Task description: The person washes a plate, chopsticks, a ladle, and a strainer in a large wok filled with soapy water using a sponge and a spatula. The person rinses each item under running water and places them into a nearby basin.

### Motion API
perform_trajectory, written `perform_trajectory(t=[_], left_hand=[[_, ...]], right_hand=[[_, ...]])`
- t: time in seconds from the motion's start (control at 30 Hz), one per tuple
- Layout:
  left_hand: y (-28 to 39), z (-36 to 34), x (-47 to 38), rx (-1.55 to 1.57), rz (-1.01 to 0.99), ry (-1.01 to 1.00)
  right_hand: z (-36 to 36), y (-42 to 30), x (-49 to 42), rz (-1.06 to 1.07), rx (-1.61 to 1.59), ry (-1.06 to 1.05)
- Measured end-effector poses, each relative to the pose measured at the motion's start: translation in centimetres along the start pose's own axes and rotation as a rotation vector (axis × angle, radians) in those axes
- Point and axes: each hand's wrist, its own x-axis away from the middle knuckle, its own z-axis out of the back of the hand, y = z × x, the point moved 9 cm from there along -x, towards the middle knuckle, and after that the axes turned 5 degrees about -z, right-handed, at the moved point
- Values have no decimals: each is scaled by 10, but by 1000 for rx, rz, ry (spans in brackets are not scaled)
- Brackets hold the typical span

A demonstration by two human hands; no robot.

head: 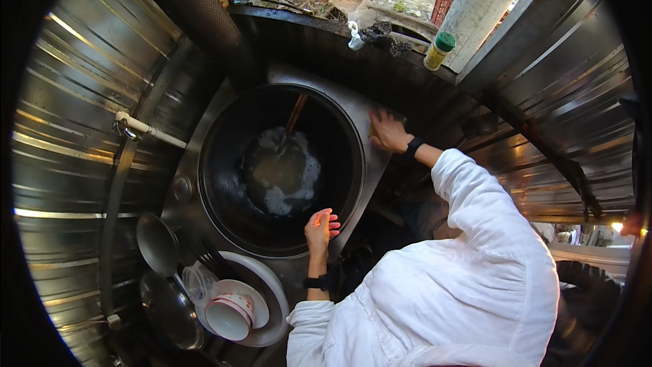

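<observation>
My right hand (388, 131) lies palm down on the metal stove top (379, 163) right of a large dark wok (346, 142); a yellowish edge shows by its fingers, too hidden to name. Over the wok's near rim hovers my left hand (322, 230), fingers loosely curled, with nothing seen in it. Cloudy water with white foam (280, 173) sits in the bottom of the wok. A brown wooden handle (296, 112) leans inside against the far wall, its lower end in the water.
At the lower left, a white basin (272, 285) holds bowls (229, 316) and a clear plastic cup (196, 283). Metal pan lids or pans (158, 244) stand beside it. A pipe with a tap (153, 130) juts from the left wall. A green-capped jar (439, 52) stands on the far ledge.
</observation>
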Motion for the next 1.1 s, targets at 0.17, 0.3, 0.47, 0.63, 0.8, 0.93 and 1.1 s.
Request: perform_trajectory(t=[0.17, 0.3, 0.47, 0.63, 0.8, 0.93, 1.1], left_hand=[[-2, -7, -6, -56, 45, -32], [-1, 0, -14, -66, 36, -8], [7, -1, -24, -60, 21, 12], [20, -15, -38, -37, -2, 0], [27, -31, -55, 11, -23, -49], [26, -33, -63, 47, -20, -51], [19, -33, -66, 40, 9, -55]], right_hand=[[-23, 20, 9, -57, -225, -12], [-9, 40, 0, -141, -255, 39], [73, 15, -2, -36, -229, 290], [199, -18, -22, 155, -1, 757], [204, 17, -97, -153, 268, 527], [206, 34, -96, -149, 63, 688], [247, 30, -64, -71, -299, 930]])
